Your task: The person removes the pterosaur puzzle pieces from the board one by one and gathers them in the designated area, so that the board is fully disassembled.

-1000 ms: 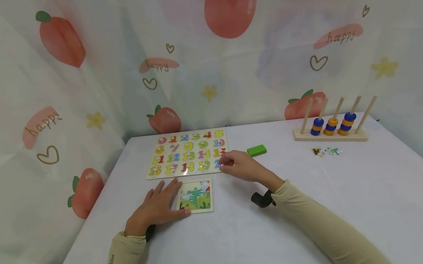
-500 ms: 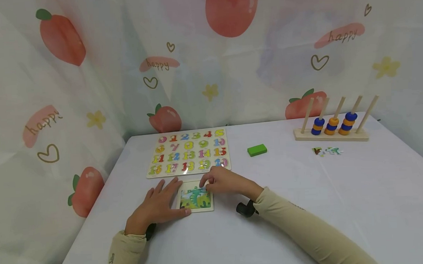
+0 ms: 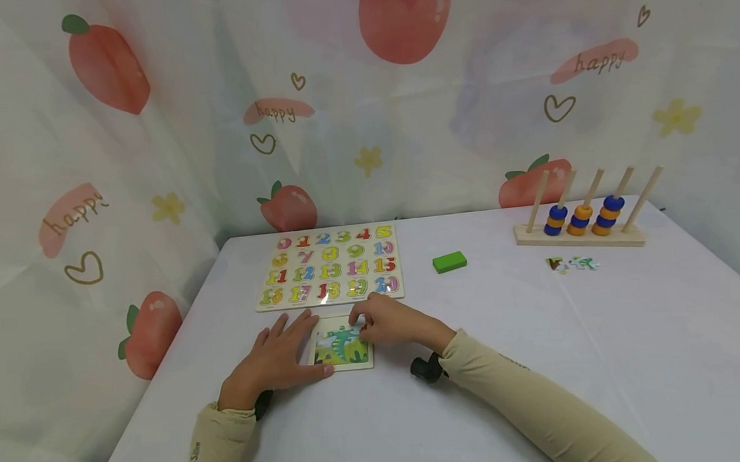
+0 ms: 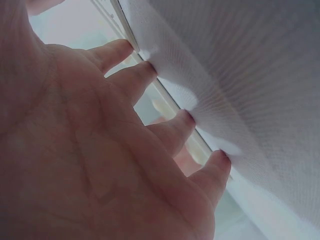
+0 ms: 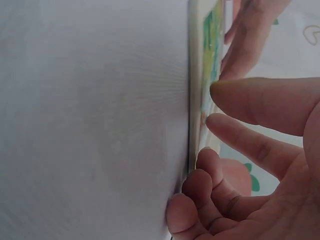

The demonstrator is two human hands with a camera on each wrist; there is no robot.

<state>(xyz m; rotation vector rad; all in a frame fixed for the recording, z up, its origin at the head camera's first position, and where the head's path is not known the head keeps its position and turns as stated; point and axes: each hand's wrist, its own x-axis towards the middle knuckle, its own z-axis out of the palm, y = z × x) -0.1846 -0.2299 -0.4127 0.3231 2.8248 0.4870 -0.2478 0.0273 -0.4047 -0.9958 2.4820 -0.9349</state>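
A small square picture puzzle (image 3: 341,349) showing a green dinosaur lies on the white table in a pale wooden frame. At its left side my left hand (image 3: 279,359) rests with fingers spread, the thumb on the lower left edge and the fingertips near the upper left corner. Over its upper right part is my right hand (image 3: 394,321). The right wrist view shows the thumb (image 5: 235,99) and index finger (image 5: 250,142) extended to the picture's surface, their tips slightly apart. The other fingers curl loosely by the frame's edge. My right hand hides the picture's upper right corner.
Behind the puzzle lies a number board (image 3: 331,267). A green block (image 3: 450,262) is to its right. Several loose puzzle pieces (image 3: 573,264) lie at the right, in front of a wooden peg stand (image 3: 578,237) with blue and orange beads. A printed curtain (image 3: 440,138) hangs behind.
My right hand has moved left and toward me, from beside the number board onto the puzzle's upper right part, and then stayed nearly still. The left hand has kept its place.
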